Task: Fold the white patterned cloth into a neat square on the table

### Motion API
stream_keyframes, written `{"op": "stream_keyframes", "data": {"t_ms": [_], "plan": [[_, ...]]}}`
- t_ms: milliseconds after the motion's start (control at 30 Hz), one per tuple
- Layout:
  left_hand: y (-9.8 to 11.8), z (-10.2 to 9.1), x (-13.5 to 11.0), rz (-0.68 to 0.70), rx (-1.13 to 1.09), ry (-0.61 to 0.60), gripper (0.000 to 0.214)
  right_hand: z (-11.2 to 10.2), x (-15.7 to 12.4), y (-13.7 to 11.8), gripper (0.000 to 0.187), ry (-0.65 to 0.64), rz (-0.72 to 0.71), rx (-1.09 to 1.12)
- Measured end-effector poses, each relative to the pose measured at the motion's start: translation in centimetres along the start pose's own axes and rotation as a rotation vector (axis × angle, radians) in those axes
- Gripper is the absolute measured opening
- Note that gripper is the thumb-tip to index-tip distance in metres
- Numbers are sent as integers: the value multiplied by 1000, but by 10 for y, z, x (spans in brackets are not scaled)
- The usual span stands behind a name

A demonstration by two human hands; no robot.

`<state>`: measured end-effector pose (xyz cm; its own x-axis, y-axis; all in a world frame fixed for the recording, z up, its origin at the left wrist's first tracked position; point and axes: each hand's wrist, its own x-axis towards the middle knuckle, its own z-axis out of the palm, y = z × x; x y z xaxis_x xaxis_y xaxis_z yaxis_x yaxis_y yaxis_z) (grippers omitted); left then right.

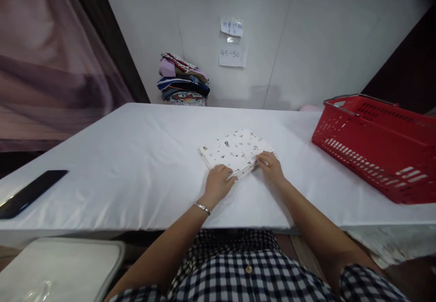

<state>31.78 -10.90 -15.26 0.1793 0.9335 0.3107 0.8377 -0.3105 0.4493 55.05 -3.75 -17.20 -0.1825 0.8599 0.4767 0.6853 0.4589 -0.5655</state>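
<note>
Your left arm (170, 243) and right arm (315, 220) reach out in front. Your left hand (219, 184) and right hand (271, 166) are near each other but apart, fingers bent.

Lower paper (232, 56) — "45-50"; upper paper (231, 27) — characters too blurred.

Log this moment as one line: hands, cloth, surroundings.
left hand: on cloth, near side; right hand: on cloth, right side; cloth: folded, printed, on white table; red basket: table, right; clothes: stacked, far edge
</note>
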Motion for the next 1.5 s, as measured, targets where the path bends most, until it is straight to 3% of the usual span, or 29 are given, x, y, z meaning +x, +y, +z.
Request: {"op": "stream_keyframes", "data": {"t_ms": [200, 500, 767, 1300, 1500], "plan": [[0, 0, 3, -27, -8, -9, 22, 2, -1, -1, 33, -143, -140, -156], [4, 2, 1, -51, 29, 30, 25, 8, -4, 9, 26, -6, -352, -153], [5, 6, 0, 9, 128, 57, 18, 11, 0, 6, 23, 32, -383, -137], [8, 5, 4, -97, 139, 9, 24, 10, -7, 3, 27, 39, -401, -132], [6, 7, 7, -143, 112, 21, 25, 7, -9, -1, 18, 83, -377, -131]]}}
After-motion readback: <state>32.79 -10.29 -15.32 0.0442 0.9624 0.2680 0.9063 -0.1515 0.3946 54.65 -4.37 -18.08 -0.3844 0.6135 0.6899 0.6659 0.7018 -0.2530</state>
